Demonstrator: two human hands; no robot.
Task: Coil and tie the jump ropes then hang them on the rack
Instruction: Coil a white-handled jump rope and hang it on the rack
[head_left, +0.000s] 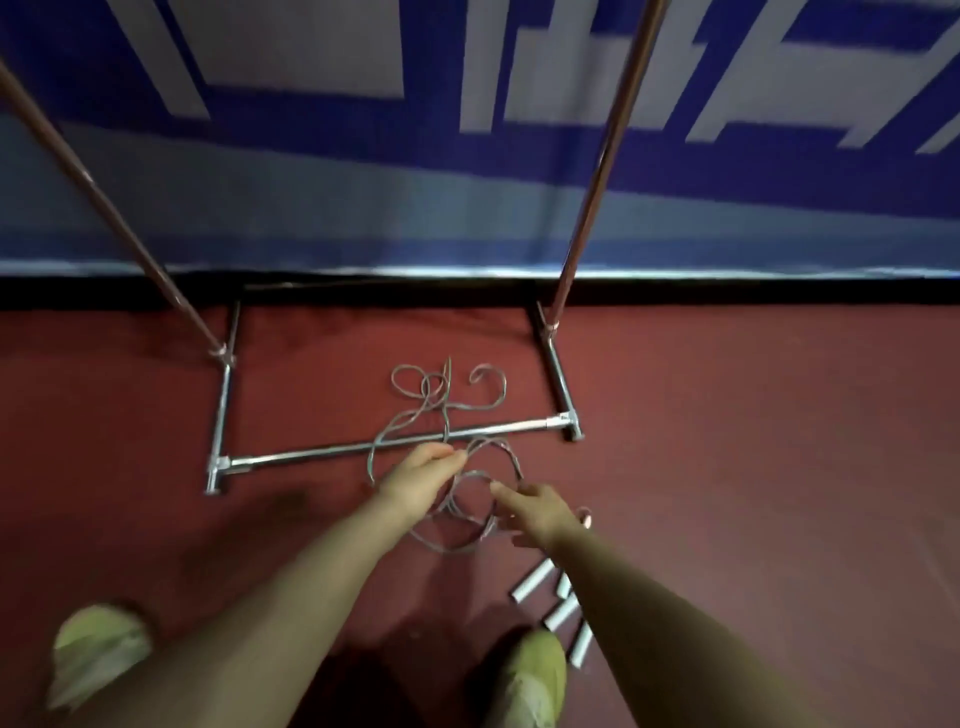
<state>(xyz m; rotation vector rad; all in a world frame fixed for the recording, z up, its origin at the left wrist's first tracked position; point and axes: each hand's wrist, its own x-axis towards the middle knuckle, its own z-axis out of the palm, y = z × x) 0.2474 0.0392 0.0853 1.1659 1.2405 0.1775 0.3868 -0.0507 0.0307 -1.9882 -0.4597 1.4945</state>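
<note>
In the head view, the grey jump rope (447, 410) lay in loose loops on the red floor (727, 467), across the near bar of the rack (363, 447). The left hand (415, 475) pinched a loop with curled fingers. The right hand (540, 512) reached into the near coil, its grip unclear; white handles (535, 584) lay near the right shoe (530, 675).
</note>
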